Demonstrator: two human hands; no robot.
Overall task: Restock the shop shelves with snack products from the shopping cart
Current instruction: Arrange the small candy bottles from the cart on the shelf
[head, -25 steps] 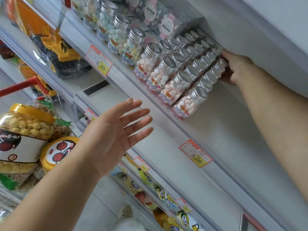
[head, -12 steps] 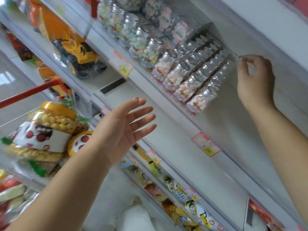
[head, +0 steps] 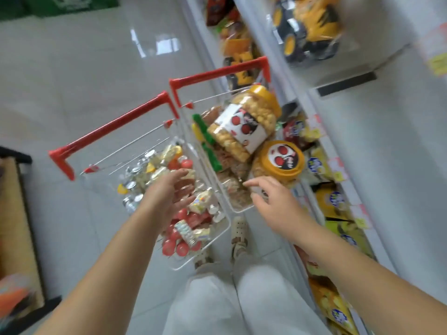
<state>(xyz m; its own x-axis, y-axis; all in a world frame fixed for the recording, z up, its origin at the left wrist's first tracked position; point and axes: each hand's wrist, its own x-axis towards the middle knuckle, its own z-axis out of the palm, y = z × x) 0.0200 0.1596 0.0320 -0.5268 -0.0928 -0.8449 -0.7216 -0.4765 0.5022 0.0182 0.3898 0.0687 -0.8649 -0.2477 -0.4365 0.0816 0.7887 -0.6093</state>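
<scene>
Two wire shopping carts with red handles stand in front of me. The left cart (head: 219,232) holds several small candy jars with silver or red caps and wrapped sweets. The right cart (head: 238,209) holds big snack tubs with yellow lids (head: 280,160) and bagged snacks. My left hand (head: 169,192) hovers open, fingers spread, over the left cart's candy jars (head: 191,234). My right hand (head: 273,201) is open with loosely bent fingers above the near rim of the right cart, next to the upright yellow-lidded tub. Neither hand holds anything.
The shelving (head: 362,146) runs along the right, with yellow toy trucks (head: 307,27) up top and yellow snack bags (head: 336,201) on the lower tiers. My feet (head: 238,238) stand just behind the carts. A dark-edged fixture (head: 14,213) stands at the left.
My view swung down from the shelf of candy jars to the carts. My right hand left the shelf and came down over the right cart; my left hand dropped over the left cart.
</scene>
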